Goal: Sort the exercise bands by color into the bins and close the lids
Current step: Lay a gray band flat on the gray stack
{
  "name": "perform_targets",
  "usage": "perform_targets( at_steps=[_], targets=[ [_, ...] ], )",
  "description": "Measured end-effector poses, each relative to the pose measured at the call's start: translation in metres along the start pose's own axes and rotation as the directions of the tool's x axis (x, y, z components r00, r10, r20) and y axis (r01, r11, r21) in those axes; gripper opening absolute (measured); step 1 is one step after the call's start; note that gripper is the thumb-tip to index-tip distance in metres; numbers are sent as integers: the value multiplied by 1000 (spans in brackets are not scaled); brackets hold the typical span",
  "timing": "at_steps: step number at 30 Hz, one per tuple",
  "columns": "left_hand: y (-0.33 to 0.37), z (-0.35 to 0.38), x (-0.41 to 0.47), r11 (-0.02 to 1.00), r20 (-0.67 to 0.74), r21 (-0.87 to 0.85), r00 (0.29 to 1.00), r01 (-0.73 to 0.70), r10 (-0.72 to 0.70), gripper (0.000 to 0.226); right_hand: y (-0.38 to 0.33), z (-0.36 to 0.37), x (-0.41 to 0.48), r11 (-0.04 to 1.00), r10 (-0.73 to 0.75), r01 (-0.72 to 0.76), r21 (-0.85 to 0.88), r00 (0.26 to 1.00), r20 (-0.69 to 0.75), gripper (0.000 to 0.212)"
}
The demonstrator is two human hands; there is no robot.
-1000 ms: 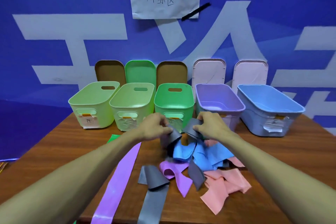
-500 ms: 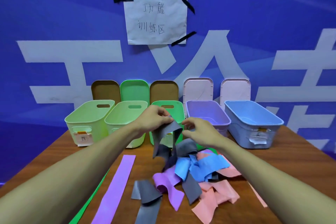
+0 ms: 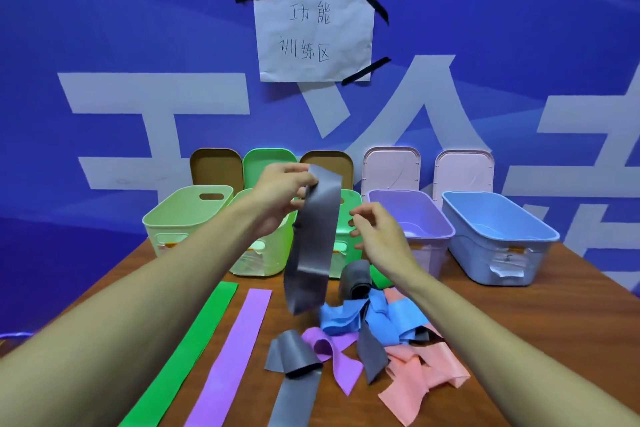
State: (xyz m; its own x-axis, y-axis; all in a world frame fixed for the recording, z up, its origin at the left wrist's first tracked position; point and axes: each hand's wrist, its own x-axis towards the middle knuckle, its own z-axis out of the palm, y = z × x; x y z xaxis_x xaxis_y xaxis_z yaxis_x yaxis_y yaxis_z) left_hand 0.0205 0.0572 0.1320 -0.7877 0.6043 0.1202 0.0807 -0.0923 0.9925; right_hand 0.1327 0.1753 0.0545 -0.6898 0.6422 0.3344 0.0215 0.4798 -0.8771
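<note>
Head view: the gray band [image 3: 313, 246] hangs in the air in the middle of the frame, in front of the green bin [image 3: 348, 218]. The left hand [image 3: 280, 199] pinches its top end between thumb and fingers. The rest of the band drops down below that hand, and its bottom end hangs loose. The right hand [image 3: 377, 236] is just beside the band's right edge, a bit lower. Its fingers are loosely bent and hold nothing, and a small gap shows between them and the band. Under the hands, lower right of middle, lies the pile of bands [image 3: 381, 333] in blue, purple, pink and gray, all mixed up. A long green band [image 3: 194, 350] and a long purple band [image 3: 235, 354] lie flat side by side at the lower left. Five bins stand in a row across the back of the table [image 3: 571, 305], close together. From the left they are the first pale green bin [image 3: 180, 218], the second pale green bin [image 3: 256, 260], the green bin, the purple bin [image 3: 415, 218] and the blue bin [image 3: 498, 236]. All their tops are open. The lids [image 3: 391, 166] stand up behind them against the blue wall [image 3: 104, 28]. Bare table shows at the right, in front of the blue bin. The table's left edge runs slanting past the left arm. A paper sign [image 3: 313, 35] is taped up high.
</note>
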Motion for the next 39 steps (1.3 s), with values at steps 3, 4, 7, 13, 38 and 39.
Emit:
perform_targets(
  at_steps=[3, 4, 7, 13, 38, 39],
  targets=[
    [-2, -3, -4, 992, -20, -125, 1000, 8, -10, 22, -5, 5, -6, 995, 102, -95, -41, 974, 201, 27],
    [-4, -5, -4, 988, -32, -153, 999, 9, -14, 24, -6, 7, -10, 994, 113, -110, -28, 955, 275, 26],
    [-12, -11, -5, 977, -92, -212, 995, 5, -25, 31, -9, 8, -18, 994, 108, -105, -28, 908, 404, 19],
    [-36, -26, 0, 964, -272, -265, 961, -17, -58, 19, -21, 4, -18, 985, 115, -154, 75, 918, 380, 9],
    [-71, -93, -35, 923, 109, 380, 994, -55, 14, 59, -93, 51, 11, 899, -367, 384, -210, 923, 116, 14],
    [-70, -94, -36, 944, 115, 324, 993, -69, 33, 64, -95, 52, 13, 887, -385, 398, -233, 917, 103, 16]
  ],
)
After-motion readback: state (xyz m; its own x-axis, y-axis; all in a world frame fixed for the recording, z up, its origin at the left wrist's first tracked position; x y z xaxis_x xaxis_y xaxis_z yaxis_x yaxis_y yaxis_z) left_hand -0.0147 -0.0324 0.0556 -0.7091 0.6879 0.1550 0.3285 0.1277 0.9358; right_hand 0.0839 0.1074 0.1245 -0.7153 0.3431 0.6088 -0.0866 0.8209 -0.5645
